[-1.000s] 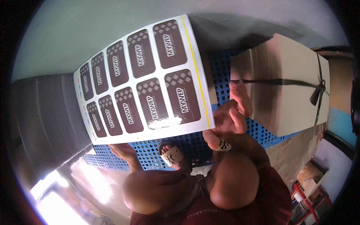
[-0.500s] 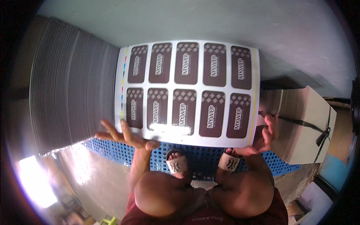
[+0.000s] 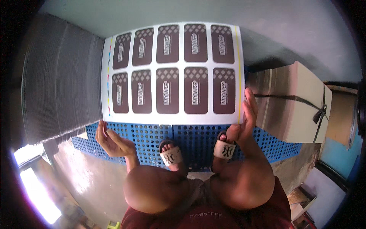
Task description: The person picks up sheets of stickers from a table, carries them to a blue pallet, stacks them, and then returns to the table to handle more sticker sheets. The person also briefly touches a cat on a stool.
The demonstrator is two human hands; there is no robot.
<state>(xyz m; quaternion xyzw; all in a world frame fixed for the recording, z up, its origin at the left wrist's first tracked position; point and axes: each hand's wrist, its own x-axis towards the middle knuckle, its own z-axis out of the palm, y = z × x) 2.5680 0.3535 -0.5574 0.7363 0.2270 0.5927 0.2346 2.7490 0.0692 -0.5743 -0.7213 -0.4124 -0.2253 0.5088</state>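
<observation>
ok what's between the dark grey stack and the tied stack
The printed sheet lies between the grey stack and the tied stack, with the right hand at its right edge; the head view shows it.

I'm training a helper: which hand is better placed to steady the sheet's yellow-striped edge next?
Probably the right hand: its fingers are at that edge; the left hand is by the lower left corner.

Tiny, illegible print (image 3: pixel 169 91) on the card sheet (image 3: pixel 171 65) — yellow object (image 3: pixel 113 225) and maroon shirt (image 3: pixel 236 219) partly beyond the lower edge
</observation>
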